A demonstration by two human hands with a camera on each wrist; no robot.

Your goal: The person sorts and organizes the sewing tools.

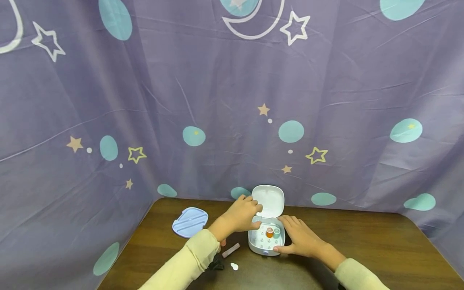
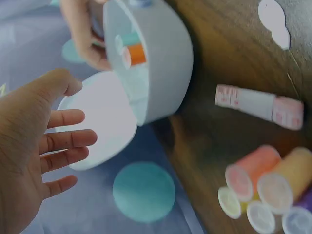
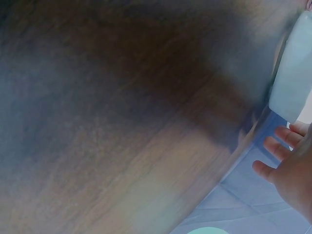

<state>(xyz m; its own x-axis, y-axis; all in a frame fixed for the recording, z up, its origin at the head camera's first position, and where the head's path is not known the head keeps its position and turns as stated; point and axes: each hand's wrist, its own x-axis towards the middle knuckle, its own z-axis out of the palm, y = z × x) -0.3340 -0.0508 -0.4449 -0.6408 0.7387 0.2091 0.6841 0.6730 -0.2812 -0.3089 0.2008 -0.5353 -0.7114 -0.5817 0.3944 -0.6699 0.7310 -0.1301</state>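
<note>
A white sewing box (image 1: 255, 249) stands on the table with its lid (image 1: 268, 200) raised at the back. Inside, an orange thread spool (image 1: 269, 232) and a mint thread spool (image 1: 276, 233) sit side by side among rows of small pegs. My left hand (image 1: 239, 214) hovers over the box's left side; in the left wrist view its fingers (image 2: 66, 141) are spread and hold nothing. Against the box's right side rests my right hand (image 1: 302, 239), thumb at the front edge and fairly straight fingers toward the back corner. The right wrist view shows those fingers (image 3: 277, 147) extended near the box.
A light-blue tray (image 1: 190, 222) lies at left. Before the box are a folded tape measure (image 1: 230, 250) and a white needle threader (image 1: 234, 266). Several thread spools (image 2: 253, 173) lie together, mostly behind my left sleeve in the head view. A patterned curtain (image 1: 232, 88) hangs behind the table.
</note>
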